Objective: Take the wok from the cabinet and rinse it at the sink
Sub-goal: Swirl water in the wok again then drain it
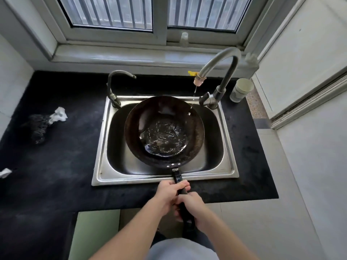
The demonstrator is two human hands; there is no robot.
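A dark round wok (193, 136) hangs over the steel sink (102, 147), with rippling water pooled in its bottom. Its long black handle (178, 177) points toward me across the sink's front rim. My left hand (167, 195) grips the handle nearer the wok. Just behind it, my right hand (194, 207) is wrapped around the handle's end. The tall curved tap (223, 61) at the back right lets a thin trickle fall onto the wok's far right rim.
A smaller second tap (114, 85) stands at the sink's back left. A white cup (241, 90) sits right of the tall tap. Crumpled white paper (59, 114) and a dark scrubber (38, 128) lie on the black counter at left. A window sill runs behind.
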